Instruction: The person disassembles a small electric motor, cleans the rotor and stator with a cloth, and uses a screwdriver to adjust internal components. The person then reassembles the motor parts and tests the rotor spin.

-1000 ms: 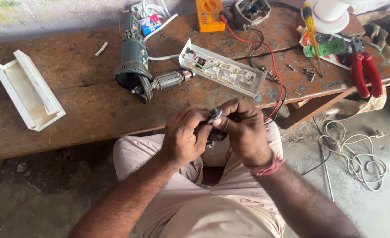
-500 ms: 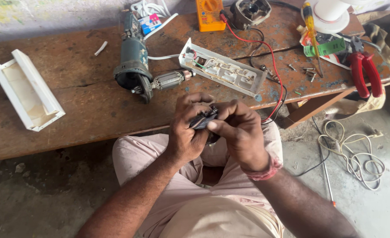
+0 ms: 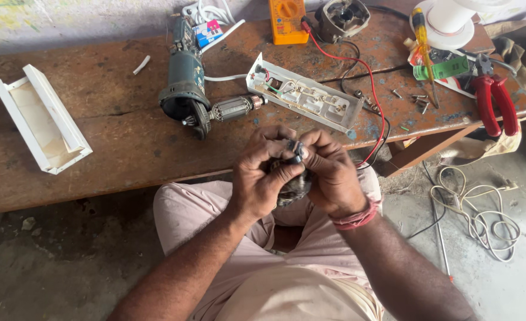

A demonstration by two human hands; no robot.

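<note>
On bench: white tray (image 3: 40, 122) bare | hands (image 3: 263, 175) (image 3: 334, 175) grip dark part (image 3: 294, 178)

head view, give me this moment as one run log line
left hand: grips small dark part | right hand: pinches same part | place: over lap, near wooden bench | behind: opened power tool, white socket strip

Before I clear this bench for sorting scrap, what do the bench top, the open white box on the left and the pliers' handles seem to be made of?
The bench top looks like bare, worn wood: brown, with grain and a crack. The white box seems to be matte plastic, thin-walled with moulded edges. The pliers have glossy red handles, probably plastic or rubber sleeves over metal.
</note>
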